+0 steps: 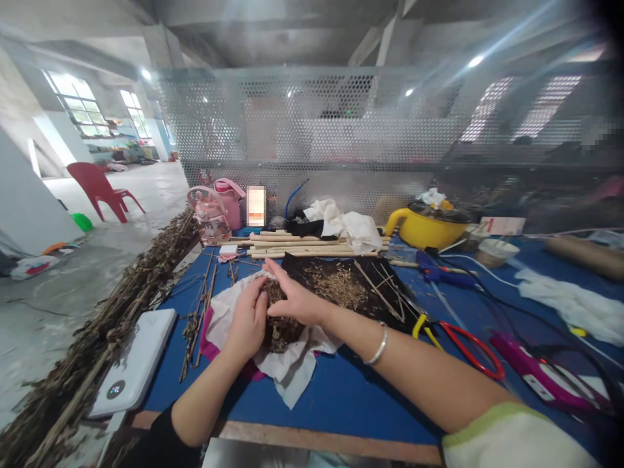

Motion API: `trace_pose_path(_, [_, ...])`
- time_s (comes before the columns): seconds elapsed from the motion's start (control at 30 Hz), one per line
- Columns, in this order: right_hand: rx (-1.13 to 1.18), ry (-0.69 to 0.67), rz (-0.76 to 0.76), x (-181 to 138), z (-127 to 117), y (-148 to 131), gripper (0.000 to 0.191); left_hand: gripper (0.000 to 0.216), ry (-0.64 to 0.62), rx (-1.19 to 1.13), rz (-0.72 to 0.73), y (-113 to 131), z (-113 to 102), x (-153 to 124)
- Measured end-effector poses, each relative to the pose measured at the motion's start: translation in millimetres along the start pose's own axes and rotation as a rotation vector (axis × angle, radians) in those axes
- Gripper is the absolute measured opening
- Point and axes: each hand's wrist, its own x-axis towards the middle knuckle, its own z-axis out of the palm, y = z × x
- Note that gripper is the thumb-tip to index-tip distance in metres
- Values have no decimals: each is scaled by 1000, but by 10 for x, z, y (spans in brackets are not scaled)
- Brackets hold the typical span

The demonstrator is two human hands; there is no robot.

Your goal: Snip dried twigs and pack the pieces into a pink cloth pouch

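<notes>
A clump of dry brown plant bits (281,328) lies on a piece of white cloth (292,367) spread on the blue table (351,396). My left hand (247,322) cups the clump's left side with curled fingers. My right hand (295,298) presses on its top right, fingers closed against it, a silver bracelet on the wrist. A pink cloth shows under the white one at the left.
A black mat (341,286) with chopped stems lies behind the hands. Wooden sticks (292,247), white rags, a yellow pot (426,227), red-handled scissors (468,348), a pink tool and cables lie to the right. A white scale (136,364) and dry branches (121,305) lie left.
</notes>
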Motion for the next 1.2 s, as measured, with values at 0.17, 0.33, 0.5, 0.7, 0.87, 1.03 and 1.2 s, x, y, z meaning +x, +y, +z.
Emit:
trace_pose_path(0.17, [-168,234,8,-471,-537,296,67,35,-14,-13,-80,16,-48,9])
trace_pose_path(0.33, [-674,326,391,-1063,-886,879,75,34,-36,7,-114,26,-53,7])
trace_pose_path(0.5, [-999,216,514,-1112,-742,1018,83,35,-57,49,-108,18,-44,-3])
trace_pose_path(0.7, [-938,81,415,-744,-594,831,78,36,-52,78,-122,22,-50,-8])
trace_pose_path(0.87, [-757,-83,209,-509,-744,853,66,36,-47,88,-126,23,-48,-12])
trace_pose_path(1.03, [-714,-115,137,-223,-896,981,53,36,-63,93,-123,24,-46,-17])
trace_pose_path(1.2, [-644,-167,-31,-262,-862,862,41,36,-70,87,-132,43,-59,-6])
